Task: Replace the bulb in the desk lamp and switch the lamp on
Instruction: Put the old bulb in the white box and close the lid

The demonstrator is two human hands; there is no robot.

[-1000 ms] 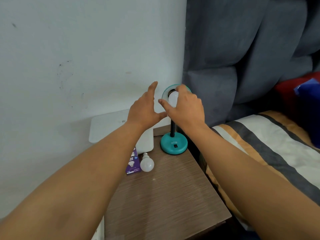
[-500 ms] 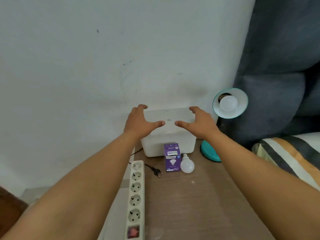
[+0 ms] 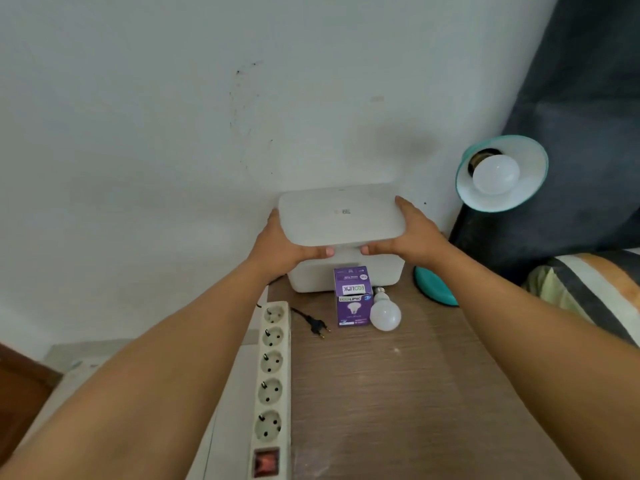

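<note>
Between left hand and right hand: white box, clamped at both ends. Right of right hand: fitted bulb, likely light, fragile; grip its globe.

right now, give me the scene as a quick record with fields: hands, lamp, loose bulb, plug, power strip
left hand: gripping the left end of the white box lid
right hand: gripping the lid's right end
lamp: teal shade, white bulb seated in the socket, unlit
loose bulb: lying on the wooden table, beside the purple bulb carton
plug: black, lying on the table, not in any socket
power strip: white, sockets empty, along the table's left edge
</note>
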